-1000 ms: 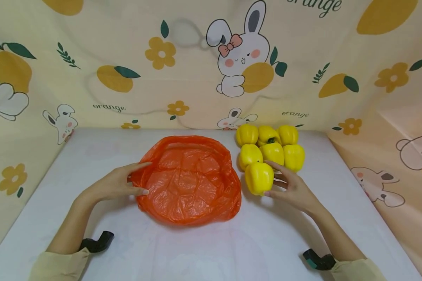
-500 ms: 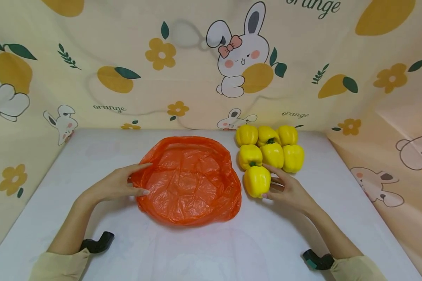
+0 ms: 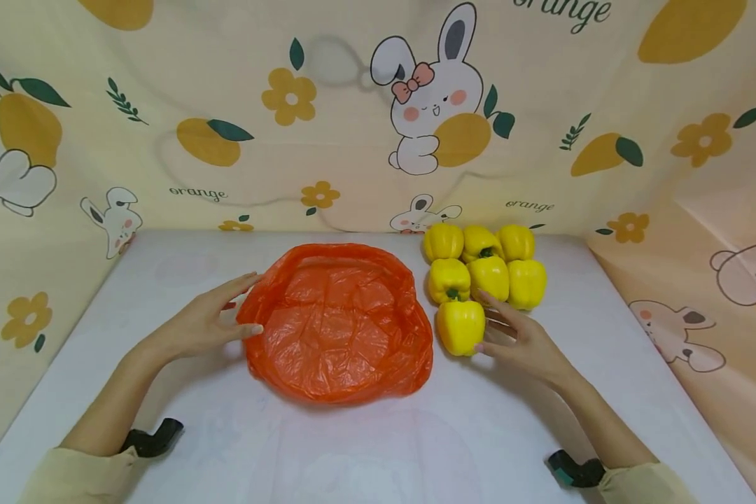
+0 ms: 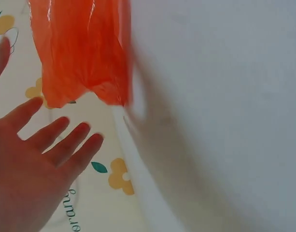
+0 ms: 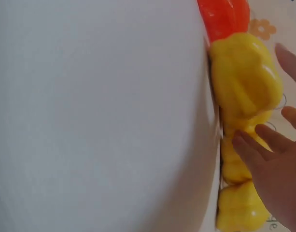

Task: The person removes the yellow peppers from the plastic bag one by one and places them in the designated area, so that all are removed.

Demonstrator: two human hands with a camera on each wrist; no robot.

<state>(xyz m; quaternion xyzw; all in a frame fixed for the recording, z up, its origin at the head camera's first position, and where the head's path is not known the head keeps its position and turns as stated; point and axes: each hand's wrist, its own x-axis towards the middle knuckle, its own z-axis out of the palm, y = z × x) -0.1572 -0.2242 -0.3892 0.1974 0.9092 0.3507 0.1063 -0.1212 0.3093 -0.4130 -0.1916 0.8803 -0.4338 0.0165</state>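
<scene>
A crumpled orange plastic bag (image 3: 334,329) lies mid-table with its mouth spread wide. My left hand (image 3: 204,322) is at its left rim in the head view; the left wrist view shows that hand's fingers (image 4: 56,135) spread and apart from the bag (image 4: 85,53). To the bag's right, a yellow bell pepper (image 3: 461,329) stands in front of several others (image 3: 488,278). My right hand (image 3: 523,343) is just right of this front pepper, fingers loosely spread. In the right wrist view, a gap shows between the pepper (image 5: 246,75) and the thumb.
The white table (image 3: 365,448) meets a cloth backdrop (image 3: 346,161) printed with rabbits and oranges behind and at both sides. The other bell peppers stand close together in two rows at the back right. Black wrist devices (image 3: 154,439) are at both sleeves.
The front pepper came down slightly toward me, and my right hand has let go of it. A pepper behind it turned, showing its stem. My left hand moved slightly off the bag's rim.
</scene>
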